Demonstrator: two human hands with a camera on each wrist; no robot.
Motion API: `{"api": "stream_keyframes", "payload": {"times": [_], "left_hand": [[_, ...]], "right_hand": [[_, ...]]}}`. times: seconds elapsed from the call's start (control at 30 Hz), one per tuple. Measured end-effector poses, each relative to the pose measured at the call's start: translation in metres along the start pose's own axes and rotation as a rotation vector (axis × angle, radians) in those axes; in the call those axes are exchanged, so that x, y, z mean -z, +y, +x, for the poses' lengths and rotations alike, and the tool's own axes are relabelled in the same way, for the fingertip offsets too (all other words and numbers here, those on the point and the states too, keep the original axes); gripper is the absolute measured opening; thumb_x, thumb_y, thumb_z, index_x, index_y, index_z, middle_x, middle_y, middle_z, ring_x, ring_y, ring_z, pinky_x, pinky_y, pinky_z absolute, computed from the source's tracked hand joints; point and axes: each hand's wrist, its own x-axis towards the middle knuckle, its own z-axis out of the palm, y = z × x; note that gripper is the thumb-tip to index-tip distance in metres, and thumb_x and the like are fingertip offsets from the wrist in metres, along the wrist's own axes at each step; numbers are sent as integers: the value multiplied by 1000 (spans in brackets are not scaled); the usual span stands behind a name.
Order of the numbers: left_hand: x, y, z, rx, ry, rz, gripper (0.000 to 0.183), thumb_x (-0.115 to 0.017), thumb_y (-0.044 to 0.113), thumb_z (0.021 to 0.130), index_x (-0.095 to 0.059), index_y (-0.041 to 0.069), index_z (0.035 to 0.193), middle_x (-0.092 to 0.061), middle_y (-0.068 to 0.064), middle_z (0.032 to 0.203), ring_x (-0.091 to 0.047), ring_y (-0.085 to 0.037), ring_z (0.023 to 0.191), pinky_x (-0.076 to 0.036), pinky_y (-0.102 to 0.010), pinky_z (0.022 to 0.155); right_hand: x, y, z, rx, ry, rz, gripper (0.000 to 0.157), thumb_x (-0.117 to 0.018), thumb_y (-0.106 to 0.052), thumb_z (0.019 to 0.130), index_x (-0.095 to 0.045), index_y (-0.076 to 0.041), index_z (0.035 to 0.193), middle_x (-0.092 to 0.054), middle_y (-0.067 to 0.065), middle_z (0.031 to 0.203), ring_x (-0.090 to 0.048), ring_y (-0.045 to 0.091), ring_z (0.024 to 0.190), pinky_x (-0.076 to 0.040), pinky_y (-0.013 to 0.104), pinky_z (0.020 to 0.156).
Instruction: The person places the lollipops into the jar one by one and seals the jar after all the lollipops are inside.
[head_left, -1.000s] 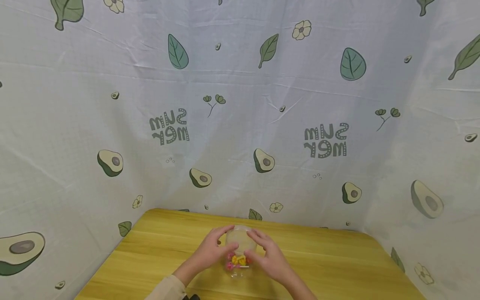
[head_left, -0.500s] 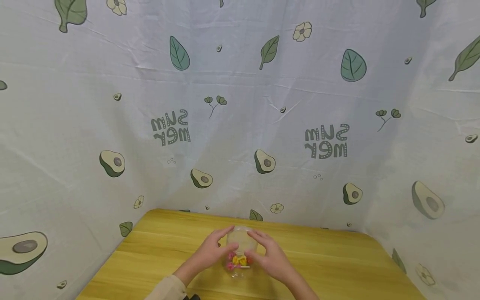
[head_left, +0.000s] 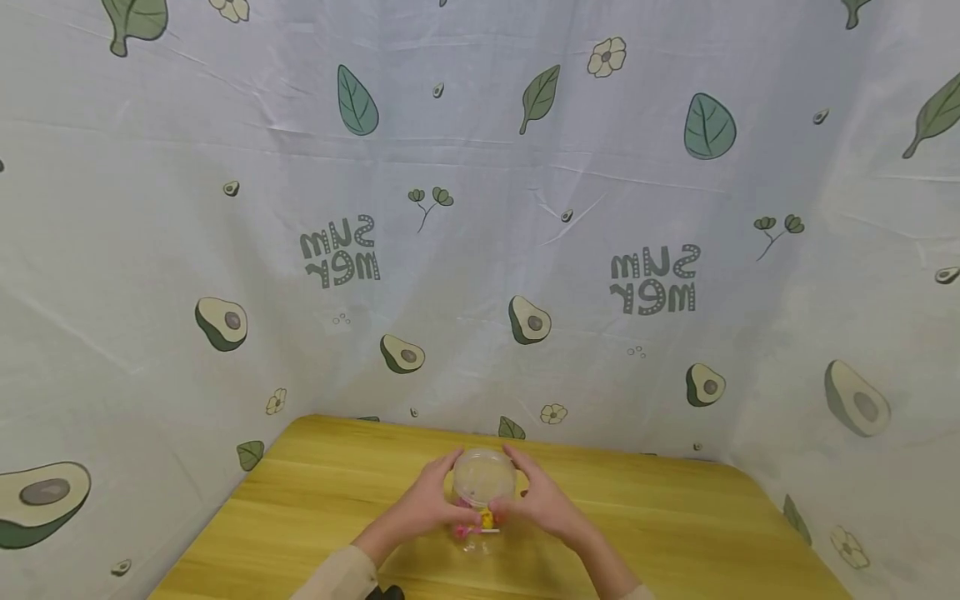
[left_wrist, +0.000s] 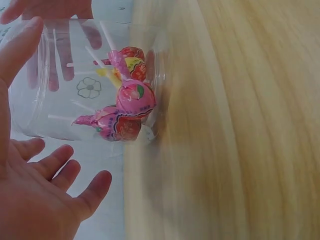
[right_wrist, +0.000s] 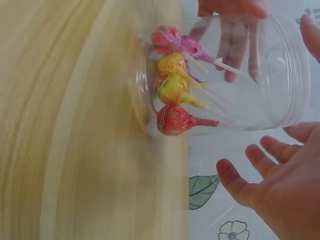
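A clear plastic jar [head_left: 484, 479] with several wrapped lollipops stands on the wooden table. In the left wrist view, pink lollipops [left_wrist: 136, 99] lie at the bottom of the jar [left_wrist: 75, 120]; in the right wrist view, yellow [right_wrist: 172, 89] and red [right_wrist: 174, 120] ones show. On the jar's left side is my left hand [head_left: 423, 504], its thumb across the near face. My right hand [head_left: 546, 502] mirrors it on the other side. Both wrist views show fairly straight, spread fingers near the rim, several of them clear of the wall. Whether a lid is on, I cannot tell.
The wooden table [head_left: 337, 475] ends at a pale curtain [head_left: 450, 150] printed with avocados, leaves and flowers, which hangs behind it and on both sides. A small black object [head_left: 385, 592] shows at the bottom edge near the left sleeve.
Both index fingers have spread outward from the jar's top and the thumbs have come lower on its near side. The rim shows more clearly. The jar stays in place.
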Motion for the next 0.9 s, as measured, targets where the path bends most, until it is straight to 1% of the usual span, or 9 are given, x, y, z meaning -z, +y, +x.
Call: {"api": "stream_keyframes", "payload": {"times": [0.13,0.2,0.37,0.47,0.57,0.63,0.73,0.83,0.9], "left_hand": [[-3,0,1,-4,-12,-31,81,-90,38,74,-52,21,143,-56,-4,135,-44,-30,129,-35,-67,104],[-4,-1,0,1,-11,-30,77,-89,38,74,-54,22,141,-57,-2,131,-44,-27,126,-36,-65,102],[-4,-1,0,22,4,-12,79,-88,43,75,-53,20,141,-53,-3,133,-43,-28,127,-38,-65,102],[-4,-1,-1,24,9,-6,80,-87,46,75,-52,18,142,-53,-4,132,-43,-28,127,-39,-65,102],[-4,-1,0,22,10,-1,80,-87,46,75,-53,17,141,-53,-4,131,-44,-27,125,-40,-64,102],[-4,-1,0,22,9,-2,79,-88,45,75,-53,17,140,-54,-4,131,-44,-27,125,-40,-64,102],[-4,-1,-1,25,12,-8,78,-89,42,74,-54,16,139,-54,-4,130,-44,-27,125,-39,-65,102],[-4,0,-3,32,4,-22,78,-89,42,75,-53,16,139,-53,-5,131,-44,-28,126,-38,-66,103],[-4,1,-4,35,-2,-33,78,-88,42,75,-53,16,140,-52,-5,132,-43,-28,126,-38,-66,103]], "right_hand": [[2,0,5,-31,-34,22,92,-81,-36,85,-31,-6,157,-29,25,160,-38,46,140,-42,60,104],[0,-2,5,-28,-26,18,90,-81,-36,85,-34,-6,155,-31,24,159,-39,46,139,-38,64,106],[-7,-9,3,-10,67,-58,84,-82,-34,84,-40,-2,150,-45,21,150,-49,40,130,-42,63,103],[-13,-11,2,-7,130,-129,86,-83,-40,82,-43,-1,147,-48,21,148,-50,40,130,-44,62,100],[-15,-9,2,-15,149,-144,92,-84,-42,80,-40,0,149,-47,23,147,-50,42,130,-46,62,98],[-13,-7,2,-28,132,-112,95,-84,-40,80,-35,-1,152,-46,25,147,-49,44,130,-46,62,98],[-6,-4,2,-40,66,-39,97,-83,-36,82,-29,-3,156,-41,26,151,-46,46,133,-45,62,99],[-2,-2,1,-43,9,2,92,-81,-33,85,-30,-5,156,-36,23,156,-39,46,138,-42,64,102],[-3,-2,0,-40,6,-6,89,-81,-33,85,-33,-5,155,-37,20,157,-37,45,141,-38,67,105]]}}
